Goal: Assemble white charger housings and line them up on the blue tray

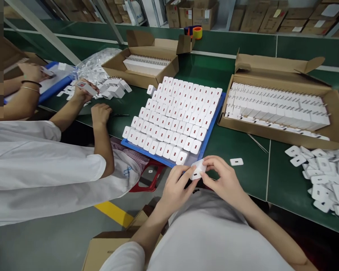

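Observation:
Both of my hands meet in front of my body, close to the table's near edge. Between them is a small white USB charger [197,169], its face with a dark slot turned partly toward me. My left hand [177,184] pinches it from the left, while my right hand [222,176] grips its upper right edge with thumb and fingers. Just beyond my hands, a blue tray [213,126] bears rows of upright white chargers [172,116] with red slots. A single flat white cover plate [236,162] lies on the green table right of my right hand.
Tweezers [258,143] lie before an open carton [274,133] of white pronged parts. A heap of white cover plates [327,177] is at right. Another open carton [166,73] stands behind the tray. Co-workers' hands [84,90] handle white parts at left. A red stool [151,184] stands below.

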{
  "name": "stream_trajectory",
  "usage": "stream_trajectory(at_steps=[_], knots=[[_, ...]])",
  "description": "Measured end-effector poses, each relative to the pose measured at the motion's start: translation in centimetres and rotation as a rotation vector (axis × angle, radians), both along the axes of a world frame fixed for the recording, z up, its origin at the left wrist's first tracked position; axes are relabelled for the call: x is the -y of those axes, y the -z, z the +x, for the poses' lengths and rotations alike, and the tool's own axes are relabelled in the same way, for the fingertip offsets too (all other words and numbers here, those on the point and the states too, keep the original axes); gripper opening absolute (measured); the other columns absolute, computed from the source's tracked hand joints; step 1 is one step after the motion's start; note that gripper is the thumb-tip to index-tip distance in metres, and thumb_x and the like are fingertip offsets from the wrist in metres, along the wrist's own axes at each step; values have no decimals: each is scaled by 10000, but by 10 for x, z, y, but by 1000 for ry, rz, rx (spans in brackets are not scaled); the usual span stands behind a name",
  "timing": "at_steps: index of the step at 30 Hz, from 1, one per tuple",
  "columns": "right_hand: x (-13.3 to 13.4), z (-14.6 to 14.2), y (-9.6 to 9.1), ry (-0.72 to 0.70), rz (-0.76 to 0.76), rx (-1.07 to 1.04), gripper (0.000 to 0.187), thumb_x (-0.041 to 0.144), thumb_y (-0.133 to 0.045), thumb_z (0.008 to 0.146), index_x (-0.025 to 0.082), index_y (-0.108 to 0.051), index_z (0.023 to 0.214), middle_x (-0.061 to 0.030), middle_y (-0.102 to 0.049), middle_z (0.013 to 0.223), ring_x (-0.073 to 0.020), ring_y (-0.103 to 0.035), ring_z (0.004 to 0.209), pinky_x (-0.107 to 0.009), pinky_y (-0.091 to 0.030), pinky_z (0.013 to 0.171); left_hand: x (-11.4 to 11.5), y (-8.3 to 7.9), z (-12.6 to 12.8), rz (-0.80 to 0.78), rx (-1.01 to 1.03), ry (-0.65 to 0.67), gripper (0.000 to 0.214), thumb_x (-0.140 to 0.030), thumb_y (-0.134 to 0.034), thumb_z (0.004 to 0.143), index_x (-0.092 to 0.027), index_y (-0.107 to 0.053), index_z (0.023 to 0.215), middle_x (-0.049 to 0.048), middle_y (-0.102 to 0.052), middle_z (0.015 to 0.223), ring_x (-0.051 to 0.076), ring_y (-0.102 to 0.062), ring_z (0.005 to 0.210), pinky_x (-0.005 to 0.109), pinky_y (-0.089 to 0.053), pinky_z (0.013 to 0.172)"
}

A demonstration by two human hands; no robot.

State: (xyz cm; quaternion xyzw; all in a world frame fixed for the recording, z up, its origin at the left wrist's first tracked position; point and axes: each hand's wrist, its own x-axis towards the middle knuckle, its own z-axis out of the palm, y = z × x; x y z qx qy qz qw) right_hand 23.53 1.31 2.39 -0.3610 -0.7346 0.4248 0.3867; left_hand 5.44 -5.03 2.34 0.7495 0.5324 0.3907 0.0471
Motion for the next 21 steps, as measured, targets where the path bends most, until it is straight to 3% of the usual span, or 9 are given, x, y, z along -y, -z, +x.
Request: stream_trajectory(at_steps=[3,8,11,15,21], knots=[[-4,-17,8,14,-13,8,64,244,-613,898,199,-567,900,-91,-648,1129,-169,-670,866,-340,-586,797,1,22,1,78,30,-155,428,-112,-663,868,-213,-543,1267,71,-608,1017,194,-590,928,343,-528,814],[-4,-31,21,59,70,42,134,250,-550,937,194,-625,1033,-119,-654,1165,-226,-673,1007,-331,-601,725,-4,43,9,196,78,-323,439,-89,-716,824,-180,-585,1234,51,-551,949,155,-572,851,286,-540,736],[-3,-32,26,72,126,82,198,227,-524,949,206,-658,1093,-99,-653,1073,-221,-664,977,-347,-596,768,-9,51,13,293,61,-411,414,-111,-734,825,-189,-620,1215,35,-543,911,138,-566,810,258,-535,695],[-3,-33,31,23,59,33,293,184,-501,958,227,-626,1220,-65,-678,1051,-166,-677,848,-297,-596,757,-14,57,17,352,95,-417,359,-83,-746,811,-181,-656,1145,34,-563,905,132,-583,818,254,-541,708],[-9,-31,37,-11,41,-5,332,184,-494,963,244,-599,1273,-63,-672,1072,-174,-680,906,-312,-586,818,-18,68,17,404,48,-437,358,-71,-744,807,-177,-667,1140,49,-528,941,153,-558,862,291,-523,723]])
